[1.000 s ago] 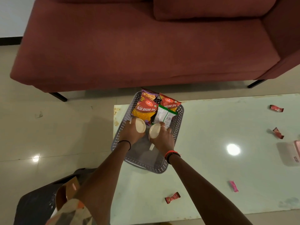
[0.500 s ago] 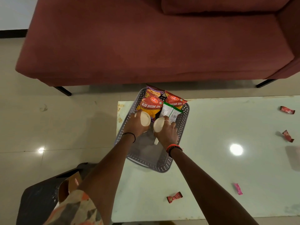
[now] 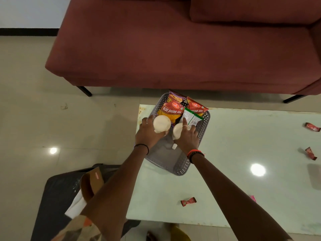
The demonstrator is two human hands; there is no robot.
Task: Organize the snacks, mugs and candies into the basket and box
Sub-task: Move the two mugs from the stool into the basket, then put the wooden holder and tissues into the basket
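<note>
A grey perforated basket (image 3: 184, 166) stands at the left end of the pale glass table (image 3: 243, 150). Several snack packets (image 3: 172, 110) lean in its far half. My left hand (image 3: 147, 132) grips a white mug (image 3: 161, 123) inside the basket. Just to the right, my right hand (image 3: 188, 138) grips a second white mug (image 3: 178, 130); both mugs are held low over the basket's floor. Red candies lie on the table: one near the front edge (image 3: 188, 201), two at the right (image 3: 312, 126) (image 3: 311, 153). A pink candy (image 3: 252, 198) peeks out beside my right forearm.
A maroon sofa (image 3: 173, 49) runs along the far side of the table. Left of me, a dark stool (image 3: 57, 197) carries a brown paper bag (image 3: 91, 183). Tiled floor lies to the left. A pinkish object (image 3: 314, 176) shows faintly at the table's right edge.
Both hands have kept their hold on the two mugs inside the basket, shifting slightly toward the snack packets. My head has moved, so the basket sits further right in view.
</note>
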